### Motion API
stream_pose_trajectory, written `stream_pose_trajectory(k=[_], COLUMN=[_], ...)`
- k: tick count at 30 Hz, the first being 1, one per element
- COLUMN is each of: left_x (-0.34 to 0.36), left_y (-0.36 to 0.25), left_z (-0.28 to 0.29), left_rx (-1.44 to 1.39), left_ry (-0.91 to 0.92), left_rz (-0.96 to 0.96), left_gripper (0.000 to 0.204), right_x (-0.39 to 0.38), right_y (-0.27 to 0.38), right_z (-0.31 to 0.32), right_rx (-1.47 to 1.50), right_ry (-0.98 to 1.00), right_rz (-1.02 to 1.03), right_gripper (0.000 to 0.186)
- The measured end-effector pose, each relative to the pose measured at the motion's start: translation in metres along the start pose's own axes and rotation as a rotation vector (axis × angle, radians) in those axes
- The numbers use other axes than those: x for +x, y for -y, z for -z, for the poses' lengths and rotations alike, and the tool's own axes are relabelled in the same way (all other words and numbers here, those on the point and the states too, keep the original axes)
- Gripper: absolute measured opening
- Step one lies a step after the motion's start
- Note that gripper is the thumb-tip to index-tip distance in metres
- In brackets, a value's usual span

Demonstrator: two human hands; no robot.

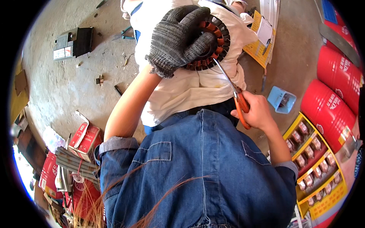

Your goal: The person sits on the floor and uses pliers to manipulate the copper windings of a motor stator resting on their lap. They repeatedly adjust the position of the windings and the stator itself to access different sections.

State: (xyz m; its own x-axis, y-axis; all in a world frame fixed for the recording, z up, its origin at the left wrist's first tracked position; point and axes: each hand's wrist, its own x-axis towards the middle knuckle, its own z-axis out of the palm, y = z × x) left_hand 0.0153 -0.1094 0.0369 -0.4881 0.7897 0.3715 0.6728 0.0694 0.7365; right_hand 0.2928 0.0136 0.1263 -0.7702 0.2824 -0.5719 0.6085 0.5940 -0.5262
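Note:
My left hand (178,40), in a dark grey knitted glove, is closed round a ring-shaped motor stator (225,36) with dark teeth and copper-coloured windings. The stator lies over a white cloth (171,102) spread across my lap. My bare right hand (260,110) grips orange-handled scissors (232,84). The blades point up and to the left, and their tip is at the stator's lower edge. From this view I cannot tell whether the tip touches the windings. The glove hides the stator's left part.
A black battery (78,42) and blue-handled pliers (128,33) lie on the concrete floor at left, among scraps. To the right are a blue plastic container (281,99), a clipboard (262,36), red drums (330,110) and a yellow rack of small packs (317,167). A red box (85,140) stands lower left.

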Motion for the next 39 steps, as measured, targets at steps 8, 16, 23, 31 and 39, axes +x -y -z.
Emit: stream_pose_trajectory(k=[8,16,23,31,39], left_x=[0.0,0.007,-0.002,0.0,0.0], left_y=[0.003,-0.007,0.002,0.0,-0.001], left_z=[0.0,0.008,0.003,0.003,0.002], left_rx=[-0.027,-0.06,0.006,0.018,-0.027], left_ry=[0.004,0.056,0.027,0.038,0.02], left_rz=[-0.025,0.012,0.005,0.0,0.016], left_gripper=[0.057,0.057,0.057,0.056,0.058], right_x=[0.036,0.078,0.078,0.041,0.037], right_y=[-0.051,-0.096,-0.074,-0.069,-0.052], right_z=[-0.024,-0.024,-0.004,-0.015,-0.011], right_rx=[-0.237,-0.305,-0.291,-0.172,-0.151], right_ry=[-0.35,-0.354,-0.276,-0.232,-0.238], right_rz=[0.379,0.629,0.628,0.417,0.32], right_gripper=[0.042,0.043,0.05,0.053,0.05])
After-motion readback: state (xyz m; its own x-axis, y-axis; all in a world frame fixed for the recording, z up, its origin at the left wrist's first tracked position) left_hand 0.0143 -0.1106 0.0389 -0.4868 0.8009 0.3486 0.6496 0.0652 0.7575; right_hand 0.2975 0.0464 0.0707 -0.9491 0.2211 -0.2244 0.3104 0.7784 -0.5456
